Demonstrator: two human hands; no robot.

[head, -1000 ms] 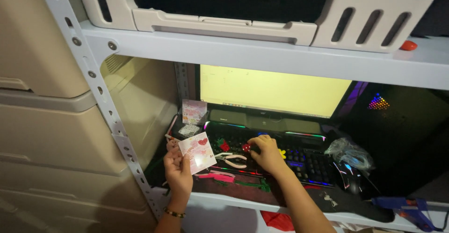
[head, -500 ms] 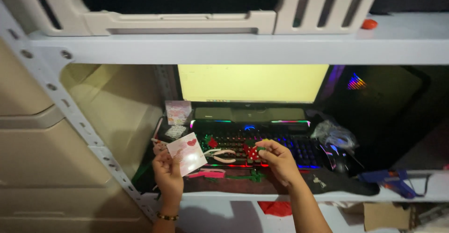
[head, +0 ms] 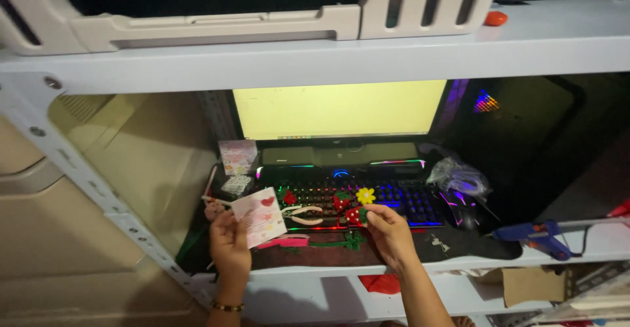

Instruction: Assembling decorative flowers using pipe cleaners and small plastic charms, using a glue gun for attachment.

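- We see the lit monitor [head: 338, 109] at the back of the shelf, with the backlit keyboard [head: 367, 199] before it.
- Our left hand [head: 228, 243] grips a white card [head: 260, 216] with a red heart, upright over the keyboard's left end.
- Our right hand [head: 390, 232] pinches a small red piece [head: 355, 216], perhaps a felt strawberry, just above the keys.
- Pliers [head: 303, 214] lie between the hands.
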